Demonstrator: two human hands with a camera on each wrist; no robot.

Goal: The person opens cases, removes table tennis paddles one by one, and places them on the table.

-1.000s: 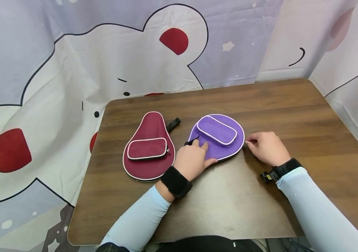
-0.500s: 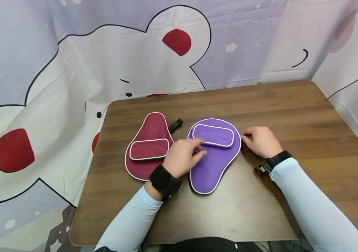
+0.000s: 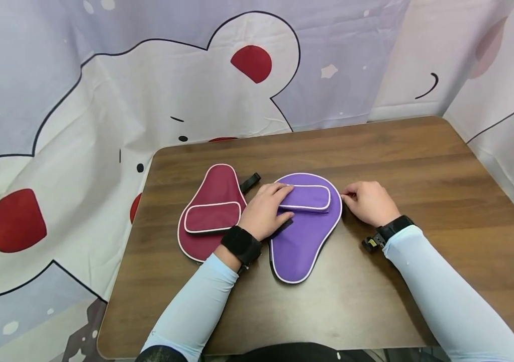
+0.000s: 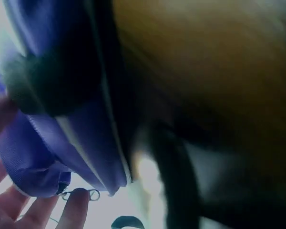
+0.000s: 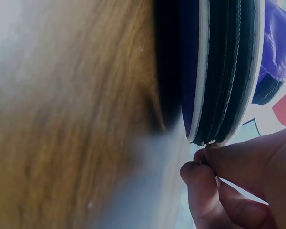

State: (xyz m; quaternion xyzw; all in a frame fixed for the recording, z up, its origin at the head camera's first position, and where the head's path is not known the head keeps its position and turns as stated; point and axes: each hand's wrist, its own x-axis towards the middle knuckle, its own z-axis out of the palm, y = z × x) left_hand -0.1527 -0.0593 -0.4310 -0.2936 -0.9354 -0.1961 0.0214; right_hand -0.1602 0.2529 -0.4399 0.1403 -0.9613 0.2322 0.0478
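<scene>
A purple paddle-shaped zip case [image 3: 299,246] with white piping lies flat, its narrow end toward me and its small front pocket [image 3: 308,197] at the far, wide end. Across its left edge rests my left hand [image 3: 263,213], fingers laid over the pocket's left end and thumb lower on the case. A dark strap [image 3: 282,229] shows by that thumb. At the right edge, my right hand [image 3: 367,201] pinches the zipper pull between thumb and forefinger. The right wrist view shows the black zipper [image 5: 226,95] running along the case's side to those fingertips, which mostly hide the pull.
A dark red case [image 3: 220,183] of the same shape lies just left, partly behind my left hand, its black strap [image 3: 250,182] sticking out at the upper right. Both stand on a wooden table [image 3: 329,322]. A printed curtain [image 3: 148,90] hangs behind the table's far edge.
The purple case has turned so its narrow end points toward me. My left hand has let go of that end, lifted, and settled by the pocket. My right hand has moved slightly left.
</scene>
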